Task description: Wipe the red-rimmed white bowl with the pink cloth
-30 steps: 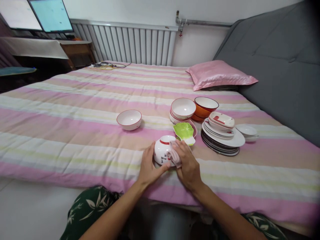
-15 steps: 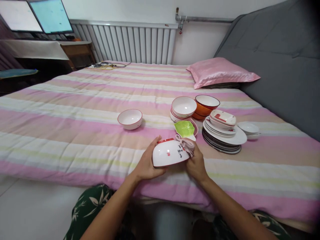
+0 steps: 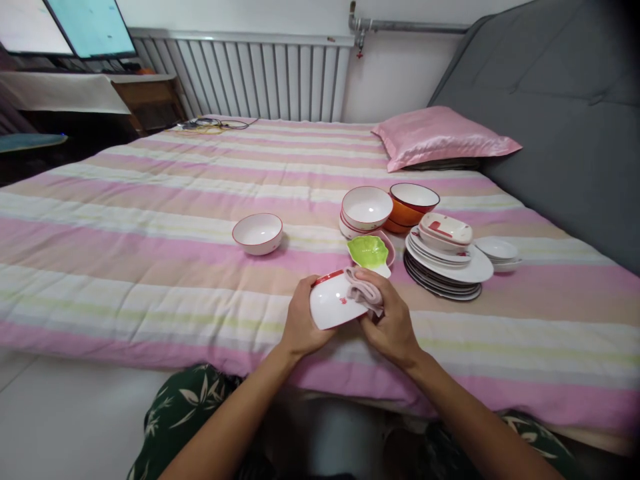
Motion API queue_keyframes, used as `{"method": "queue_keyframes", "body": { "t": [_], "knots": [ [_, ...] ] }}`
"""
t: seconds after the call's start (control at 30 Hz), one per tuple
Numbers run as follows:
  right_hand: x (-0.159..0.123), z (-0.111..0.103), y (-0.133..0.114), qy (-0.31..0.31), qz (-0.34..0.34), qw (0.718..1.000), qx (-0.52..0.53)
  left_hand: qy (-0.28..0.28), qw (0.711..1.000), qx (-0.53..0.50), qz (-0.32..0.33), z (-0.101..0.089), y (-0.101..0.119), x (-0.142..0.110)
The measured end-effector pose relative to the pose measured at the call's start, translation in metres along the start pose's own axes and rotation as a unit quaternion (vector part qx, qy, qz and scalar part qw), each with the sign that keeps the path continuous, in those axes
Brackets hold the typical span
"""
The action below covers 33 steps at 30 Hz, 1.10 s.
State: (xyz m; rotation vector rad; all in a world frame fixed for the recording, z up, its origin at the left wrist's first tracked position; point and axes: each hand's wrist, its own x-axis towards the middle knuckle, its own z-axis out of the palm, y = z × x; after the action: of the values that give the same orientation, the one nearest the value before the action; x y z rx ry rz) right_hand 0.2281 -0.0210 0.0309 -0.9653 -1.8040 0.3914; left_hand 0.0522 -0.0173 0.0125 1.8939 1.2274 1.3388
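My left hand (image 3: 300, 322) grips a white bowl with a red rim (image 3: 331, 303), held tilted on its side above the striped bedspread (image 3: 150, 267). My right hand (image 3: 393, 320) presses a small pinkish cloth (image 3: 364, 291) against the bowl's outer wall. Both hands are closed round what they hold. Just beyond the bowl lies a green leaf-shaped dish (image 3: 369, 252).
A lone white bowl (image 3: 257, 233) sits to the left. Stacked white bowls (image 3: 366, 210), an orange bowl (image 3: 411, 203), a pile of plates (image 3: 445, 270) and small saucers (image 3: 496, 253) stand right of centre. A pink pillow (image 3: 443, 137) and grey headboard (image 3: 565, 120) lie beyond.
The bowl was lifted from the bedspread and tipped on its side, then turned further. The cloth moved from the bowl's right edge onto its outer wall.
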Motion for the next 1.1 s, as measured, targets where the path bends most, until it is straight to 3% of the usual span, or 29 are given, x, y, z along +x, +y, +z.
{"method": "queue_keyframes", "body": {
  "t": [0.13, 0.3, 0.4, 0.5, 0.6, 0.7, 0.8, 0.87, 1.0, 1.1],
  "knots": [
    [0.001, -0.001, -0.009, -0.036, -0.088, 0.992, -0.078, 0.014, 0.999, 0.033, -0.011, 0.003, 0.005, 0.000],
    [0.001, 0.004, -0.020, -0.057, -0.184, 0.959, -0.207, 0.017, 0.999, 0.045, -0.005, 0.008, 0.009, -0.002],
    [0.000, 0.006, -0.020, -0.039, -0.224, 0.946, -0.230, 0.006, 0.999, 0.031, 0.018, 0.007, 0.008, -0.004],
    [-0.004, 0.004, -0.011, -0.010, -0.225, 0.952, -0.208, -0.027, 0.998, 0.017, 0.052, 0.005, 0.001, -0.006],
    [-0.010, -0.002, 0.003, 0.014, -0.191, 0.970, -0.149, -0.071, 0.996, -0.007, 0.052, 0.003, -0.011, -0.005],
    [-0.014, -0.004, 0.015, 0.097, -0.121, 0.986, -0.057, -0.115, 0.992, -0.032, 0.032, 0.005, -0.021, -0.001],
    [-0.015, 0.001, 0.019, 0.210, -0.009, 0.977, 0.026, -0.133, 0.988, -0.067, 0.029, 0.006, -0.018, 0.004],
    [-0.015, 0.007, 0.019, 0.252, 0.063, 0.963, 0.077, -0.135, 0.985, -0.104, 0.034, 0.006, -0.013, 0.006],
    [-0.015, 0.022, 0.020, 0.225, 0.184, 0.938, 0.189, -0.094, 0.984, -0.145, 0.037, 0.001, -0.005, 0.002],
    [-0.016, 0.027, 0.022, 0.178, 0.226, 0.933, 0.216, -0.051, 0.995, -0.081, 0.037, -0.003, -0.006, -0.004]
  ]
}}
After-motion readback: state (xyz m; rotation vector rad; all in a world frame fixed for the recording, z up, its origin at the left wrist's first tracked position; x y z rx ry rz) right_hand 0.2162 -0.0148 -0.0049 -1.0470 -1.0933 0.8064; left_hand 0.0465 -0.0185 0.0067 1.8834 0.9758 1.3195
